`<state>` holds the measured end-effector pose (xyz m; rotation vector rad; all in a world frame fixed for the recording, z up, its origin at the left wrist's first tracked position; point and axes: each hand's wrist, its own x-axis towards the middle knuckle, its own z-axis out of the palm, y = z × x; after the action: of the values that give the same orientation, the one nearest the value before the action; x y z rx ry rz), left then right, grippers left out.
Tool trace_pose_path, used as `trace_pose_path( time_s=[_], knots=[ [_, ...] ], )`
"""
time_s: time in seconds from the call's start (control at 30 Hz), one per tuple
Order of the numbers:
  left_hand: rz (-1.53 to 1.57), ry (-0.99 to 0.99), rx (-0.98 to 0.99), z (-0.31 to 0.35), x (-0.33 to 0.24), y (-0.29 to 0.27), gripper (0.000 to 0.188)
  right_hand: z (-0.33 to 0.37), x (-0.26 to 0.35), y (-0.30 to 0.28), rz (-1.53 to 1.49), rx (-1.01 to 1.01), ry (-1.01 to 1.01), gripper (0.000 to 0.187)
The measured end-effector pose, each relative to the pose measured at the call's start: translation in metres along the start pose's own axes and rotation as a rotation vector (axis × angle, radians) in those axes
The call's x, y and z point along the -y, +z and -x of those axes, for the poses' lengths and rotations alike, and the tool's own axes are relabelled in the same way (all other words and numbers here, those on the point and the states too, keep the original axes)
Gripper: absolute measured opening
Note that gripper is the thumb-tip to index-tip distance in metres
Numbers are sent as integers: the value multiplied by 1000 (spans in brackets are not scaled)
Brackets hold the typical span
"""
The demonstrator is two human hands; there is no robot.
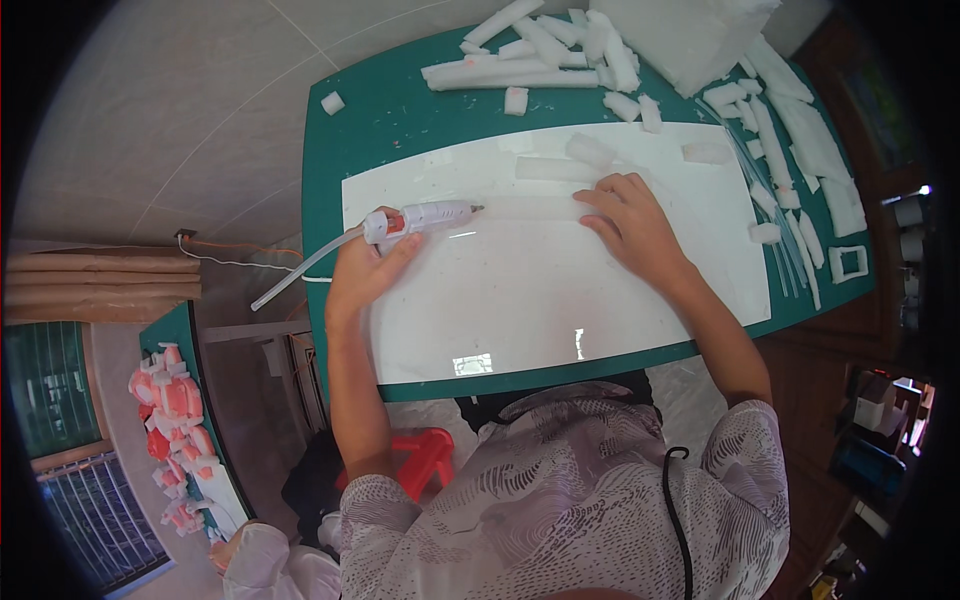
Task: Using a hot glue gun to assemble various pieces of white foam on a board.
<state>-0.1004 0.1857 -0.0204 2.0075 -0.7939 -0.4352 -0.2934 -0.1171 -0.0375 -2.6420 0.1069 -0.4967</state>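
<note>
**A:** Looking down from the head camera, I see the left hand (362,268) clenched around the grip of a white hot glue gun (425,217). Its nozzle points right, toward a long pale foam strip (530,208) lying on the glossy white board (520,300). A translucent glue stick pokes out behind the gun.

**B:** And the other hand?

**A:** The right hand (632,222) lies flat and unclenched, fingers spread, pressing the strip's right end onto the board. It grips nothing.

**B:** What might go wrong?

**A:** My judgement: the nozzle sits close to the strip, so hot glue could melt or pit the foam if it lingers. The pinning fingers lie along the glue's path, so a burn is possible. The board looks slick, so the strip could slide if pressure eases. I also see a thin cord (235,262) trailing off the green table (380,110); a snag could jerk the gun.

**B:** Anything nearby?

**A:** Loose foam offcuts (545,55) crowd the far edge.
</note>
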Motion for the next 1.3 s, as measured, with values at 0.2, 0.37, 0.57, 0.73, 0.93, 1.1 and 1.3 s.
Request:
trace_pose_path(
  time_s=[0.2,0.37,0.57,0.73,0.93,1.1,1.3],
  knots=[
    [56,-69,13,1,1,-4,31,0,-2,0,-12,2,-3,24],
    [61,-65,19,1,1,-4,31,0,-3,0,-14,1,-7,24],
    [42,-74,39,1,0,-6,32,0,-2,1,-11,0,-8,24],
    [66,-93,49,2,0,-6,33,0,-2,1,-4,-1,-6,24],
    [67,-85,61,2,5,-7,33,1,-2,1,-3,11,5,24],
    [86,-30,48,0,7,-5,31,0,-1,0,-3,16,6,24],
    [78,-53,44,-1,3,-4,30,0,-2,0,-11,15,6,24]
  ],
)
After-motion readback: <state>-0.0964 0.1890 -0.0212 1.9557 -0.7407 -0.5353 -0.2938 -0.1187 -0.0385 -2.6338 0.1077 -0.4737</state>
